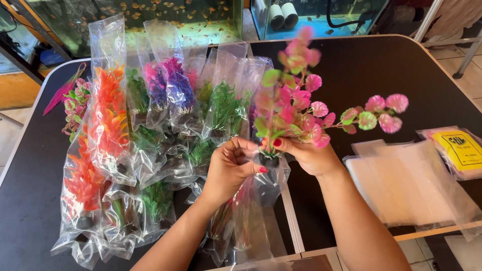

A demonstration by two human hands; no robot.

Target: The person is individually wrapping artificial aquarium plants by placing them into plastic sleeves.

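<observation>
1. Head view, centre of frame: right hand [309,155] pinches the dark base of a pink-and-green artificial plant [306,108], fingers closed around the stem foot. The plant stands upright, one branch reaching toward the right of the frame.
2. Left hand [232,168], just left of centre, pinches the mouth of a clear plastic sleeve [263,200]. The sleeve hangs down toward the lower edge of the frame; the plant base sits at its opening, touching it.
3. Step in hand, as judged: bagging the plant, base at the sleeve mouth, foliage fully outside.
4. Next move, as judged, calls for holding the sleeve mouth open and keeping the side branch gathered so that it clears the film.
5. Left half of frame: a heap of bagged plants [150,145], orange, purple and green, overlapping one another on the black table [381,65]. One unbagged pink plant [75,103] lies at the far left of the heap.
6. Right of frame: a stack of empty clear sleeves [401,185] near the right forearm, and a yellow-labelled packet [457,150] at the right edge.
7. Open room: bare table surface in the upper right. A seam between table halves runs under the hands; the near table edge lies at the lower right. Fish tanks [196,20] stand beyond the far edge.
</observation>
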